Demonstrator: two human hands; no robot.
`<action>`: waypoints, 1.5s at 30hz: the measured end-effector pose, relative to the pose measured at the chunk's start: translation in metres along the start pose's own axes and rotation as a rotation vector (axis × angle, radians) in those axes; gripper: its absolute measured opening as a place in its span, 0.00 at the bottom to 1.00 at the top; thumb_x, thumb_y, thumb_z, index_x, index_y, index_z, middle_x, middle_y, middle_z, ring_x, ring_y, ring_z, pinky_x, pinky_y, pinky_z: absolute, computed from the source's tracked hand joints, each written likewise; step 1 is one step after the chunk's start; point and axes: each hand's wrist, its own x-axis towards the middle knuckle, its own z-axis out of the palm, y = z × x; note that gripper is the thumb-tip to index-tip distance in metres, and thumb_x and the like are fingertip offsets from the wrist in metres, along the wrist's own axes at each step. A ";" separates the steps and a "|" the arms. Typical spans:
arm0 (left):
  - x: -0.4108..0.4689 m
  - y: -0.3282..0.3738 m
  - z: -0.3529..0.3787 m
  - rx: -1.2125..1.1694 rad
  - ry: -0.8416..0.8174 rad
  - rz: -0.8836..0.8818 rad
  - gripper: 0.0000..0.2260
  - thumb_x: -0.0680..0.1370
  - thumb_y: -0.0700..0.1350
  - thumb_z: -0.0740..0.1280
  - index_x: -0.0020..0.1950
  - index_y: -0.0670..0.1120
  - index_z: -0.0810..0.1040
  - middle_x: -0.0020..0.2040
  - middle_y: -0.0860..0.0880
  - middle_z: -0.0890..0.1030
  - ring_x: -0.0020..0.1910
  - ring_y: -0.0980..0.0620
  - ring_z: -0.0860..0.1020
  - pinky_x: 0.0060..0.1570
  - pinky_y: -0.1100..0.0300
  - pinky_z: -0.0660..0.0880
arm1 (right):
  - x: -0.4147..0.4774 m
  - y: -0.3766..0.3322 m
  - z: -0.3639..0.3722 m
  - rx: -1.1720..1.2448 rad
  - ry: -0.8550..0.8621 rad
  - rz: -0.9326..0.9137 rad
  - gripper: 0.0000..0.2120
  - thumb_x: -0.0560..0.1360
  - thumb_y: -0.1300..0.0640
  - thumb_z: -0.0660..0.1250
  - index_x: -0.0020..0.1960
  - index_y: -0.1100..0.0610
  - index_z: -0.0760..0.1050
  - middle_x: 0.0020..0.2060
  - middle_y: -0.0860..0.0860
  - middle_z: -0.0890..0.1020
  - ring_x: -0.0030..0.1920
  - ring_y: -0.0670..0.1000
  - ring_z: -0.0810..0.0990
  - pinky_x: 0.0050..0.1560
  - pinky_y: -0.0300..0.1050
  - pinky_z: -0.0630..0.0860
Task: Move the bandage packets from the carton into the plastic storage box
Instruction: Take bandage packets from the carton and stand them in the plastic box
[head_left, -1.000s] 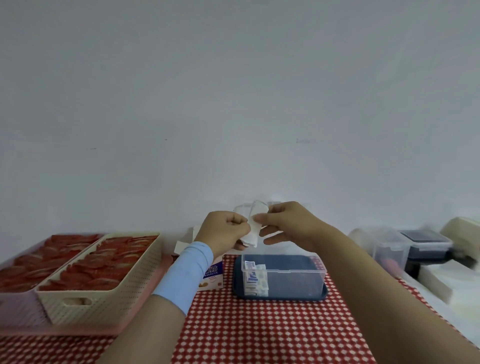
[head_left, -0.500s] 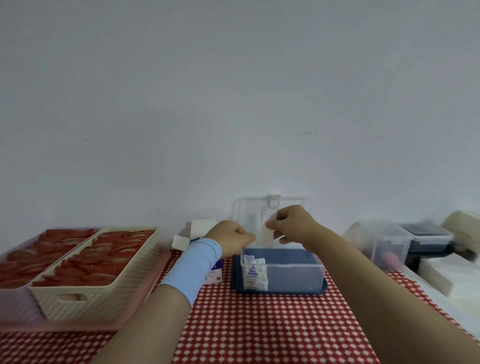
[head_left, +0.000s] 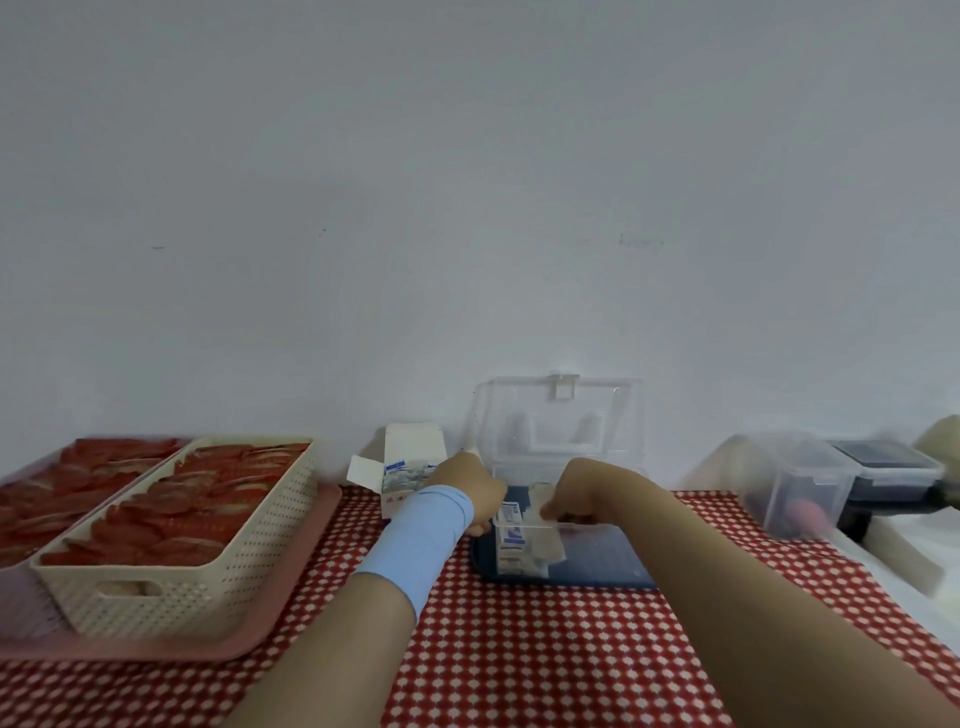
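Reaching into the plastic storage box (head_left: 587, 551), the right hand (head_left: 582, 493) seems to pinch a pale bandage packet (head_left: 548, 543) beside the packets already standing at the box's left end, probably to stack them neatly. The left hand (head_left: 475, 493), fingers curled at the box's left wall, likely steadies it; left of the box, one open carton (head_left: 408, 470) shows several more packets, too blurred to count.

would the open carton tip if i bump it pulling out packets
Probably: the carton stands upright and narrow, so a nudge could topple it. It looks like thin card, likely light. Its open flap might catch the left hand beside it.
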 end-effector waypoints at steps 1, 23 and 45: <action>0.002 -0.001 0.001 -0.023 -0.008 -0.003 0.13 0.77 0.43 0.62 0.51 0.34 0.79 0.45 0.37 0.85 0.43 0.41 0.85 0.49 0.47 0.82 | 0.002 -0.001 0.001 -0.009 -0.018 0.013 0.14 0.75 0.54 0.73 0.57 0.62 0.78 0.54 0.57 0.83 0.53 0.55 0.82 0.61 0.50 0.78; -0.011 0.011 -0.005 0.466 0.220 0.260 0.13 0.79 0.38 0.61 0.33 0.43 0.71 0.34 0.47 0.74 0.37 0.47 0.76 0.34 0.59 0.70 | -0.006 -0.020 0.000 -0.082 -0.272 0.198 0.11 0.79 0.54 0.68 0.41 0.60 0.76 0.36 0.53 0.79 0.35 0.47 0.77 0.44 0.38 0.76; -0.019 0.000 0.013 0.909 -0.142 0.455 0.10 0.76 0.48 0.61 0.53 0.48 0.80 0.48 0.47 0.80 0.47 0.45 0.78 0.51 0.52 0.78 | -0.014 -0.013 -0.001 -0.016 -0.182 0.083 0.12 0.77 0.58 0.70 0.57 0.64 0.80 0.50 0.59 0.85 0.49 0.57 0.86 0.53 0.52 0.83</action>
